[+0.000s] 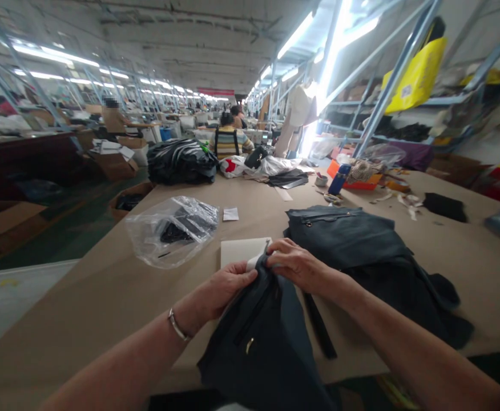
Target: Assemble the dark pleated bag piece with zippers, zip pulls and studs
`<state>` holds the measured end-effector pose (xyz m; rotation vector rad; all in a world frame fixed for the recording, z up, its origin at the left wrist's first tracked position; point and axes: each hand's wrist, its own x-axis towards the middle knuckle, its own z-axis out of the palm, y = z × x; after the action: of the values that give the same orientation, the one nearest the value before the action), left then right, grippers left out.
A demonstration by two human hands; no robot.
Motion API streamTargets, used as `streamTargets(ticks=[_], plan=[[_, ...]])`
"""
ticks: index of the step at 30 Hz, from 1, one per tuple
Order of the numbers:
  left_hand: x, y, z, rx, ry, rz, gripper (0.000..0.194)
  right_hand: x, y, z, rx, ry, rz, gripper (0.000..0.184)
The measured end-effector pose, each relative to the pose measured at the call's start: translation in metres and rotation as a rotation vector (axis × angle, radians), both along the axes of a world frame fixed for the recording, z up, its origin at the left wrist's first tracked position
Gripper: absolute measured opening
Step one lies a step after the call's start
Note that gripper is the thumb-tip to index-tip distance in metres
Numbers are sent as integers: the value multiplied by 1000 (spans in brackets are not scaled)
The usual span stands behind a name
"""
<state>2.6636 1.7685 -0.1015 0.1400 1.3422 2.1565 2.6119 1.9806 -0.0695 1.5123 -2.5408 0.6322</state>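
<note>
A dark blue fabric panel [267, 348] with a zipper and a small gold-coloured zipper pull [250, 345] hangs from my hands over the near table edge. My left hand [228, 282], closed, pinches its upper edge between thumb and fingers. Close beside it, my right hand [295, 261] is closed on the same top edge, fingertips bent over it. Something white shows between the two hands; what it is I cannot tell. Behind them lies a cream-coloured flat sheet [237, 250]. A narrow black strip [319, 328] rests on the table under my right forearm.
Stacked dark blue fabric pieces [353, 245] lie to the right on the brown table [147, 302]. At left is a clear plastic bag [181, 228] with black material inside. A black pile [182, 161] and an orange box [361, 181] stand farther back. People sit beyond.
</note>
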Motion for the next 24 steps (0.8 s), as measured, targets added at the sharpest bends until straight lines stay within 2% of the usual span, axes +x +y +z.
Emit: streamTargets(ticks=[2,3,5,7,10,12,14,17,19,21,22,24], plan=[[-4,-9,5,-184,172,1,41,-2,4,3,61,37,4,10],[-6,-14,9,-327,319,47,45,-3,5,6,103,76,-4,10],[-6,-22,24,-664,702,213,49,-3,7,18,192,185,-53,11],[-1,-27,43,-961,1075,345,44,0,4,34,255,296,-125,13],[14,-26,64,-1231,1371,314,33,12,-4,56,312,394,-169,14],[24,-23,67,-1294,1382,281,31,23,-9,68,305,392,-171,13],[32,-24,67,-1268,1287,238,24,37,-11,77,257,315,-174,12],[41,-33,71,-1106,1078,84,16,53,-9,86,181,27,-164,9],[40,-41,74,-1045,974,-46,18,54,-7,83,149,-179,-143,8],[29,-44,70,-1079,936,-134,20,43,-7,63,146,-302,-159,12],[20,-44,62,-1125,931,-160,21,34,-8,47,165,-324,-187,14],[-4,-41,35,-1249,940,-181,22,11,-11,3,251,-293,-279,19]])
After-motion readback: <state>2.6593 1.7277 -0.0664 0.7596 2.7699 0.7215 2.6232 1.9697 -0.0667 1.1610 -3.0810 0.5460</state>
